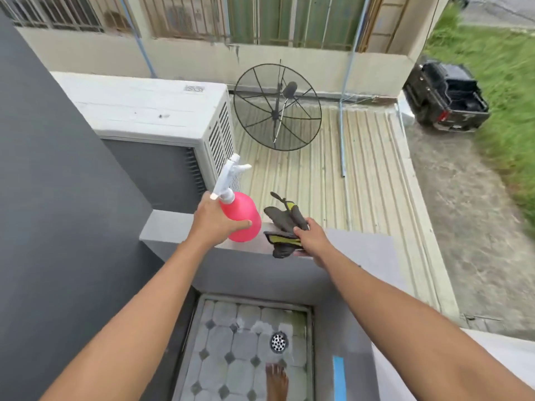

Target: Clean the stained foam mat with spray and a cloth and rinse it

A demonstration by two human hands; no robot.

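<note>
Step in hand: gathering supplies; no cleaning begun.

- Left hand (215, 224): fingers and thumb wrapped round the belly of the pink spray bottle (241, 215). The bottle tilts, its white trigger head leaning toward the left. The base is at the grey ledge (165, 227); I cannot tell if it touches.
- Right hand (311, 237): clamped on a bunched grey-and-yellow cloth (285, 219), which lies on the same ledge just beside the bottle, one end hanging over the near edge.
- Foam mat: not identifiable here. A white surface with a blue strip at the lower right may be it; uncertain.
- Tiled floor (225, 328) below has a drain (278, 341), a likely rinse spot.

Next move, as I judge it: carry both items clear of the ledge without dropping them over the far side, turn to the mat, then spray the stain before wiping.

Writing: a small label (194, 88) sits on top of the air-conditioner unit (144, 108), too small to read. The bottle shows no label. The plate on the parked pickup truck (445, 96) is blurred.
</note>
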